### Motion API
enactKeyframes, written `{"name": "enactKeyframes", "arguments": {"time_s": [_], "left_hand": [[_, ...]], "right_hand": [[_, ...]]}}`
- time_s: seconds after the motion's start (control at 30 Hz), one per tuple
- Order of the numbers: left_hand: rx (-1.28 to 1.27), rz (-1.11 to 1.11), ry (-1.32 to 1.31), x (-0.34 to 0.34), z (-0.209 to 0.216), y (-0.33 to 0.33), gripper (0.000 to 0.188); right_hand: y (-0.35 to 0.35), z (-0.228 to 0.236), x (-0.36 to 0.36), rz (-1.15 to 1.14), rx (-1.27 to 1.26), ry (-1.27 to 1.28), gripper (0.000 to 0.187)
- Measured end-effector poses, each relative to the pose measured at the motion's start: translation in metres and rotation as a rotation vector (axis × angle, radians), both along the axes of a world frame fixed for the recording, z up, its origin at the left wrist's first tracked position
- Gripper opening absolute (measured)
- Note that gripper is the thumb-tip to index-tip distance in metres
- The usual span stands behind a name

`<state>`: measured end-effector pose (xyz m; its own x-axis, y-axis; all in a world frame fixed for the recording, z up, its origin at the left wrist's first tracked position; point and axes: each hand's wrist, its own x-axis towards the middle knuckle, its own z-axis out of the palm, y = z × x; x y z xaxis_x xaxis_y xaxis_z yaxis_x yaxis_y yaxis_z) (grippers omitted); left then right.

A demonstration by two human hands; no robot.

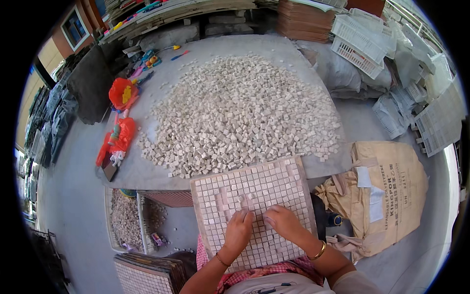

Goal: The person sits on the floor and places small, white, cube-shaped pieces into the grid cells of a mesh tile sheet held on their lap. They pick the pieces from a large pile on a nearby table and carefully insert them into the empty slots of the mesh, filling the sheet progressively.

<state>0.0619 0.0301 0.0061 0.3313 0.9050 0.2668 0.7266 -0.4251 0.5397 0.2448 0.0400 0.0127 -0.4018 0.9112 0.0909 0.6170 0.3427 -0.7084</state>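
Observation:
A gridded tray [198,208] rests tilted on my lap, its far edge against the table edge. Small pale square stone tiles [274,179] sit in most of its cells. A few cells near the middle show bare base, and a loose tile [241,199] lies askew there. My left hand [238,230] is on the tray's middle, fingers curled and drawn together. Just right of it, my right hand [285,223] is also curled, with its fingertips down on the tiles. What either hand pinches is hidden under the fingers.
A large heap of loose stone tiles [245,112] covers much of the table [323,169]. Red plastic bags and toys [122,132] lie at its left edge. A crate of chips [125,215] and stacked tiled panels [142,274] stand lower left. A tan sack [391,196] lies right, below white crates [360,44].

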Motion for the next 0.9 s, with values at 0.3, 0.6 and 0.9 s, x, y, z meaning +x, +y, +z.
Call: {"name": "enactKeyframes", "arguments": {"time_s": [0.3, 0.6, 0.9], "left_hand": [[0.010, 0.029, -0.063, 0.003, 0.003, 0.001, 0.019], [-0.403, 0.244, -0.456, 0.003, 0.028, -0.013, 0.010], [-1.145, 0.343, -1.532, -0.005, 0.023, -0.034, 0.019]], "right_hand": [[0.015, 0.010, 0.009, -0.087, -0.765, 0.735, 0.026], [0.018, 0.018, 0.004, -0.089, -0.811, 0.717, 0.025], [0.018, 0.044, -0.019, -0.043, -0.174, 0.229, 0.021]]}}
